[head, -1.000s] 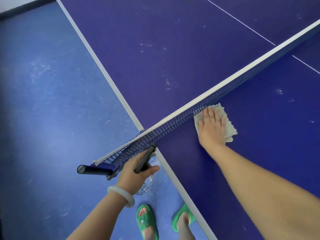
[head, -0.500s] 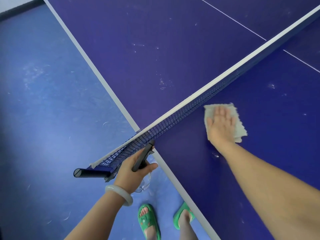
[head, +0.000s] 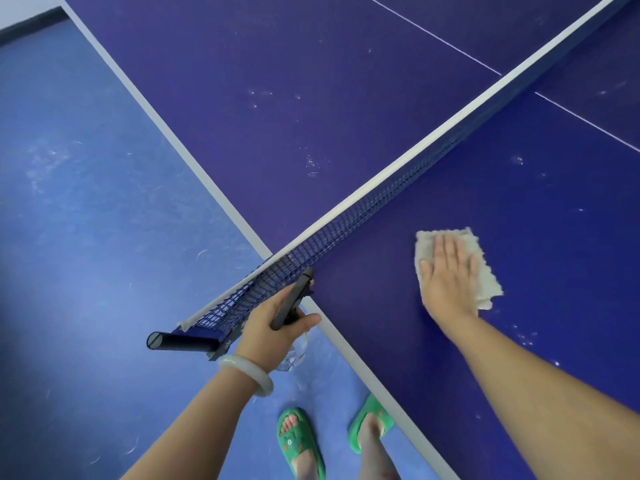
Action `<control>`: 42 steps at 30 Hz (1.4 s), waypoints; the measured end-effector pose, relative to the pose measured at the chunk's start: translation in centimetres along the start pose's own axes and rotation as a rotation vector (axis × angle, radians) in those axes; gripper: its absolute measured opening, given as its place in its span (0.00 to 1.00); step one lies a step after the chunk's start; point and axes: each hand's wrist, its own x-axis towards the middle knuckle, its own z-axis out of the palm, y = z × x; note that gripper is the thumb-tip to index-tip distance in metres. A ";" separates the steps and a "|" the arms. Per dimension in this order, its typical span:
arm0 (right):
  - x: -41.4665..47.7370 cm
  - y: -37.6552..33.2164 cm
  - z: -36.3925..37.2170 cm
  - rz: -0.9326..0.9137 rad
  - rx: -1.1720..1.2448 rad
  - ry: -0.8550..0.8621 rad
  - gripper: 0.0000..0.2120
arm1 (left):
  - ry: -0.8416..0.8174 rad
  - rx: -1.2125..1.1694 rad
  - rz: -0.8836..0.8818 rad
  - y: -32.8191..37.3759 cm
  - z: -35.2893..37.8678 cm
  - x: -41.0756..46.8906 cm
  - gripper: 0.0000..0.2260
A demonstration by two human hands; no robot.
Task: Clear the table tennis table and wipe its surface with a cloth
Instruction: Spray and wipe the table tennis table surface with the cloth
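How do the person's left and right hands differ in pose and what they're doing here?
The left hand curls round the dark net clamp off the table; the right hand lies flat on the cloth on it. The left wrist wears a pale bangle; the right wrist is bare. Both are ungloved.

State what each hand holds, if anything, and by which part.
Left hand grips the net post around its dark slanted bar. Right hand grips nothing; it presses flat on the cloth.

Bare arms, pale bangle (head: pixel 247 374) on left wrist, green slippers (head: pixel 299 441).
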 end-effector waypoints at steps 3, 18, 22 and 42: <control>-1.1 -3.9 0.1 0.138 0.089 0.034 0.28 | -0.001 -0.024 -0.002 0.2 0.4 0.0 0.15; -2.4 -4.1 0.5 -0.018 0.035 0.030 0.28 | 0.036 -0.023 0.062 2.0 1.4 0.6 0.15; -6.8 -7.4 2.0 -0.368 -0.050 0.061 0.28 | 0.084 -0.064 0.118 3.4 2.4 1.6 0.17; -6.9 -3.6 2.2 -0.218 0.005 0.076 0.28 | 0.092 -0.175 0.151 4.5 5.2 7.7 0.08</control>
